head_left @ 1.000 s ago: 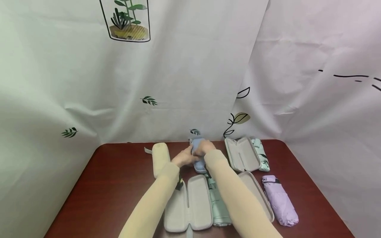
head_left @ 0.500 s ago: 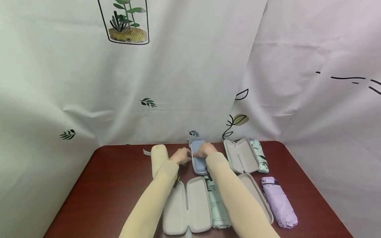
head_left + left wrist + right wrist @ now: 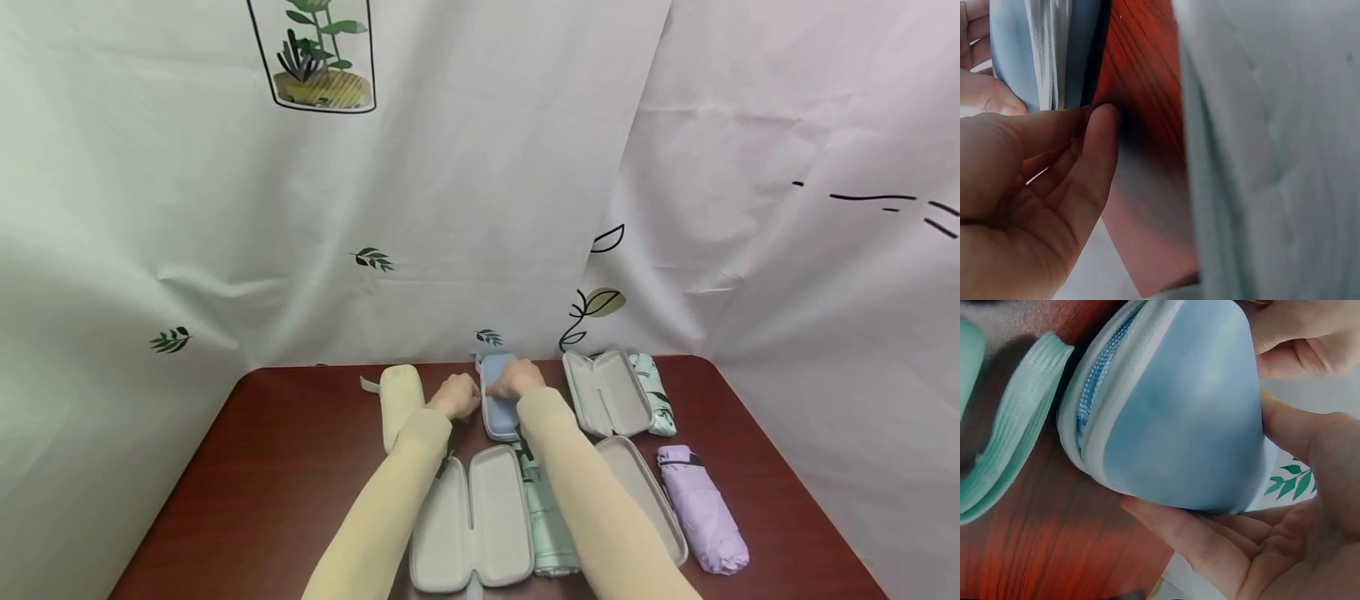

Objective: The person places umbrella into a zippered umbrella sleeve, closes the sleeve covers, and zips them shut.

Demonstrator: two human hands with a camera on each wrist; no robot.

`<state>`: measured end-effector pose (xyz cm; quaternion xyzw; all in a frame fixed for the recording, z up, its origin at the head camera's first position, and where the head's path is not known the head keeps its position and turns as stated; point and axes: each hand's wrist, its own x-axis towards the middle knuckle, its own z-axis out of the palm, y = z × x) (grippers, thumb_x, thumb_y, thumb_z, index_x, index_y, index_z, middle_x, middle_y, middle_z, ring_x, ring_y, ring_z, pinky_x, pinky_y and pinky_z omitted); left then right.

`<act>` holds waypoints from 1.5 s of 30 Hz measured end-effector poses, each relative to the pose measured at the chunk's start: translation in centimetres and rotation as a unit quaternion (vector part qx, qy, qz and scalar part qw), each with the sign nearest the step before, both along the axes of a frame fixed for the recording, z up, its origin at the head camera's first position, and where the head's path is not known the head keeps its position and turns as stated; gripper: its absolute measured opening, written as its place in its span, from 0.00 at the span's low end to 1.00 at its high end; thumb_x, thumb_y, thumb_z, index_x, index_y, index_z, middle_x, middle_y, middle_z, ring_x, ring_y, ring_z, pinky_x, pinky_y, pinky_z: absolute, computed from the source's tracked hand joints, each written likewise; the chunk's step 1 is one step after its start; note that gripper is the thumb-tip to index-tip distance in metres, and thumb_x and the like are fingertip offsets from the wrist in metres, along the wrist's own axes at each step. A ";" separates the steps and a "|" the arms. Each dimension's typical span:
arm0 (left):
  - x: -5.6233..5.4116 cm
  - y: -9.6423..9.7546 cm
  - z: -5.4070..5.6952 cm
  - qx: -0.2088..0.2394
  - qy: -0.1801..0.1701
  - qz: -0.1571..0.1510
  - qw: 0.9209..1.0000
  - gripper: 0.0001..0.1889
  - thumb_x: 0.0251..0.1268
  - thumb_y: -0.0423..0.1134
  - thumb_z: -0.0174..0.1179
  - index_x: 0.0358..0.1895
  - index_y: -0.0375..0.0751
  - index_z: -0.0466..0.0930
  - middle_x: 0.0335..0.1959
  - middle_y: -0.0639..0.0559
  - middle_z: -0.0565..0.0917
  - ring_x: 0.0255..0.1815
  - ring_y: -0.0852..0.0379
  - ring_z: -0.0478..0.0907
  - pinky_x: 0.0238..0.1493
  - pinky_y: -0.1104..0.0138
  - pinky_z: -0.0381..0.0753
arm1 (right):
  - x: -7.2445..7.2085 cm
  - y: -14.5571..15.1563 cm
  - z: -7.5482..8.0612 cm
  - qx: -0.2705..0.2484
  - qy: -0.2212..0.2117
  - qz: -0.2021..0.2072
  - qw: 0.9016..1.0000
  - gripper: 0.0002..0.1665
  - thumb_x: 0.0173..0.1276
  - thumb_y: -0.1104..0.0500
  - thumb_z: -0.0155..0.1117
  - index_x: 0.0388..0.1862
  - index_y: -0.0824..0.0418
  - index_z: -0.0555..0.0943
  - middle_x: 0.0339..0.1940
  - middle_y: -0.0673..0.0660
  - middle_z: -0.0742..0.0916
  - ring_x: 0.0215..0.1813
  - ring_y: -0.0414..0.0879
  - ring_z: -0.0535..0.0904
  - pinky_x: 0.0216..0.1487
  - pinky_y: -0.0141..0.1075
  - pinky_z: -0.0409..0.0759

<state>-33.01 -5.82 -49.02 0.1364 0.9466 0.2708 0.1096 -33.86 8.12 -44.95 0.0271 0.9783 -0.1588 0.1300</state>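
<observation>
My left hand [image 3: 459, 396], which overlapped the blue case [image 3: 498, 419] a second ago, is now at its left edge, just below the middle of the head view. I judge that this leaves my right hand [image 3: 517, 380] steadying the case while the left attends to the zip [image 3: 1100, 372]. My right hand holds the case with thumb and fingers curled around it; the right wrist view shows this, while the head view hides most of it. Only the left wrist view shows my left fingertips drawn narrow beside the zip; I cannot tell whether they pinch anything. The right wrist view adds a mint strap [image 3: 1016, 425] at left; the head view alone shows the open pale case [image 3: 504, 508] near the bottom.
</observation>
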 end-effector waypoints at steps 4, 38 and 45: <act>0.5 0.0 0.3 -0.014 -0.014 -0.013 1.000 0.14 0.63 0.27 0.53 0.20 0.36 0.83 0.14 0.48 0.82 0.14 0.59 0.78 0.21 0.68 0.75 | 0.3 -0.2 0.1 -0.014 -0.001 -0.025 1.000 0.39 0.57 0.44 0.72 0.55 0.74 0.77 0.44 0.67 0.81 0.41 0.55 0.79 0.43 0.44 0.81; 3.7 -1.2 2.0 -0.099 -0.028 -0.066 0.993 0.09 0.54 0.28 0.62 0.19 0.41 0.77 0.13 0.50 0.78 0.12 0.55 0.78 0.13 0.68 0.74 | 0.1 0.6 0.1 -0.033 0.080 0.018 0.996 0.25 0.69 0.51 0.60 0.54 0.71 0.78 0.45 0.67 0.83 0.42 0.56 0.81 0.41 0.45 0.81; 3.5 -1.1 1.7 -0.094 -0.041 -0.068 0.992 0.10 0.54 0.29 0.63 0.18 0.42 0.77 0.17 0.50 0.78 0.10 0.58 0.75 0.14 0.68 0.74 | -0.7 1.3 2.0 0.181 0.109 0.311 0.927 0.27 0.69 0.68 0.58 0.66 0.52 0.76 0.66 0.59 0.77 0.65 0.56 0.73 0.60 0.50 0.73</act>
